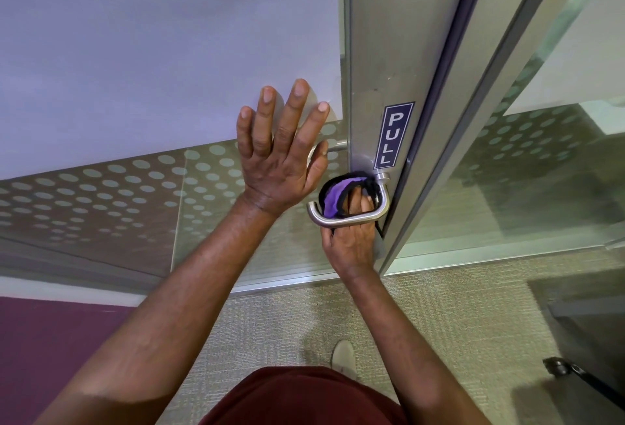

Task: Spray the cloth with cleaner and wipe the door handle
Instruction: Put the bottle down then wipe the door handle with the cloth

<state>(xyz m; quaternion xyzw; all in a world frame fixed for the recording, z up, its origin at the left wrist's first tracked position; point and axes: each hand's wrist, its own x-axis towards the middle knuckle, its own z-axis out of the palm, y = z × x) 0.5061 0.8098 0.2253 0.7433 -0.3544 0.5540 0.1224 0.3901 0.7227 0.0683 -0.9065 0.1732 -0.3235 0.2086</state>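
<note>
A brushed steel lever door handle (341,220) juts from the metal door stile below a blue PULL sign (394,135). My right hand (351,238) reaches up behind the lever and grips a purple cloth with a black edge (333,196), pressing it between the lever and the door. My left hand (280,150) lies flat on the glass door panel with fingers spread, just left of the handle. No spray bottle is in view.
The glass door (135,69) has frosted film above and a dotted band below. A second glass pane (541,171) stands at right. Beige carpet (439,323) covers the floor, a shoe (343,355) shows below, and a dark caster (554,365) sits at lower right.
</note>
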